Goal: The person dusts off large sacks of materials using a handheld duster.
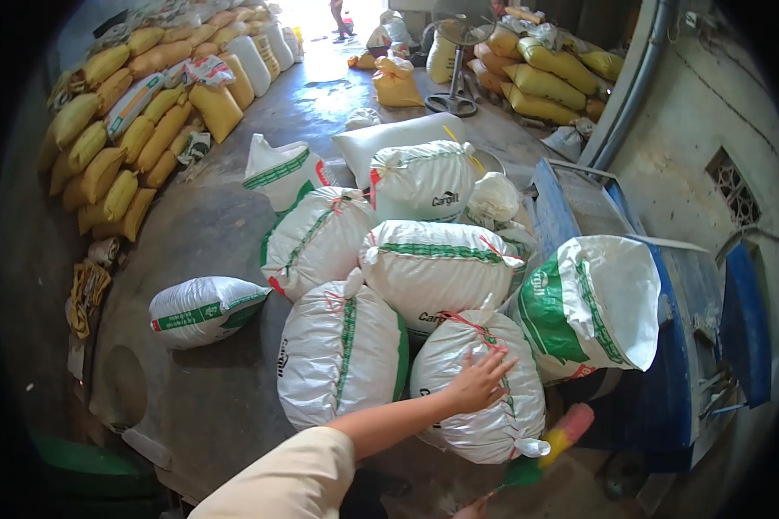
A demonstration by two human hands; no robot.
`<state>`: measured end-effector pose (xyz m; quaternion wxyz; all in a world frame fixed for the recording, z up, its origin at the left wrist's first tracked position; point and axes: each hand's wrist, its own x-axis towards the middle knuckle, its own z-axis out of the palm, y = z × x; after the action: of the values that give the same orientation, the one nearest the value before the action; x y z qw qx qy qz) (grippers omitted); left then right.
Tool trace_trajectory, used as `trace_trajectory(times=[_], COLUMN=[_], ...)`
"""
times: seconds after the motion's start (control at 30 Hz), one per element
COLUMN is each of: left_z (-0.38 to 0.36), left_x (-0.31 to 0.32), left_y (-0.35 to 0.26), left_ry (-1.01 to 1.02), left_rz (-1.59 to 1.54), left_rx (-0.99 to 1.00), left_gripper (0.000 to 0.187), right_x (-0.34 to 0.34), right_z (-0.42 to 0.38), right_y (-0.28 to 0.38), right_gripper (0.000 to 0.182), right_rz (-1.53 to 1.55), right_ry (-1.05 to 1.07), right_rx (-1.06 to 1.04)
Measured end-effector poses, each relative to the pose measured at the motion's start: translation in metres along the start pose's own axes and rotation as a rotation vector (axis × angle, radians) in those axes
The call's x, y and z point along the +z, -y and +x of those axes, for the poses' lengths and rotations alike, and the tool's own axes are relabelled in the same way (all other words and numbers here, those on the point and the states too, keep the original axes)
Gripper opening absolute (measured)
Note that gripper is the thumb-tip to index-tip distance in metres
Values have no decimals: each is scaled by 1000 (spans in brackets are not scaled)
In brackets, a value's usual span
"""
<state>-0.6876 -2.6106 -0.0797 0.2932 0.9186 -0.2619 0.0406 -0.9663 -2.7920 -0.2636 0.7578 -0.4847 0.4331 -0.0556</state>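
Observation:
My left hand (480, 381) rests palm down, fingers spread, on top of a stuffed white sack (485, 415) tied with red string. At the bottom edge my right hand (471, 509), mostly cut off by the frame, is closed round the thin handle of a pink, yellow and green duster (552, 448). The duster's fluffy head is beside the right side of that sack. Touching or close to it are another full white sack with a green stripe (325, 355) and a tied sack lying behind (437, 264). To the right stands an open-mouthed white and green sack (554, 311).
A smaller sack (206, 313) lies apart on the left floor. Yellow sacks (138, 130) are piled along the left wall, with more (541, 82) at the back right. A pedestal fan (452, 104) stands behind the white sacks. Blue machinery (684, 320) lines the right.

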Motion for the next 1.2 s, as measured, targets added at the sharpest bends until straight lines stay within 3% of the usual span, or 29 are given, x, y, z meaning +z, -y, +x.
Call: trace_trajectory(times=[0.13,0.2,0.23,0.27,0.33,0.37,0.4,0.43,0.47,0.53,0.57,0.6,0.7,0.8,0.83,0.97,1.0,1.07,1.2], left_z=[-68,-110,-131,-149,-176,-182,-188,-192,-193,-195,-196,-197,-196,-195,-196,-194,-195,-194,-191], left_x=[-82,-111,-114,-116,-134,-135,-134,-133,-132,-127,-127,-126,-130,-132,-132,-130,-130,-128,-129], left_y=[48,86,110,132,162,167,170,174,178,181,182,182,182,182,182,183,184,185,185], left_ry=[-286,-420,-455,-487,-478,-481,-453,-421,-420,-419,-423,-417,-393,-381,-375,-381,-386,-382,-380], left_rz=[-71,59,158,255,241,232,100,-36,-49,-38,-43,-45,-43,-50,-55,-45,-39,-26,-24], left_rx=[-236,-473,-653,-832,-1106,-1108,-1223,-1335,-1341,-1317,-1312,-1319,-1317,-1325,-1331,-1320,-1317,-1316,-1325], left_gripper=[62,64,64,65,68,68,70,72,72,74,74,74,74,75,75,75,75,75,73], right_x=[60,90,102,112,145,165,192,181,187,202,202,199,193,207,204,198,202,202,208], right_z=[-81,-114,-121,-131,-156,-177,-191,-176,-177,-175,-168,-161,-147,-165,-160,-153,-151,-143,-154], right_y=[57,71,72,71,75,82,87,66,61,49,35,23,21,44,34,24,26,28,36], right_gripper=[43,43,39,39,37,38,40,36,33,35,37,37,37,38,37,40,40,36,34], right_rz=[-209,-308,-125,-131,-353,-430,-532,-590,-648,-930,-998,-1005,-1345,-1280,-1112,-1159,-1167,-1317,-1226], right_ry=[-194,-295,-303,-304,-192,-93,-51,53,153,377,432,434,200,205,207,350,333,202,231], right_rx=[-210,-309,-245,-249,-576,-638,-896,-721,-540,-750,-746,-739,-384,-421,-665,-659,-646,-190,-299])
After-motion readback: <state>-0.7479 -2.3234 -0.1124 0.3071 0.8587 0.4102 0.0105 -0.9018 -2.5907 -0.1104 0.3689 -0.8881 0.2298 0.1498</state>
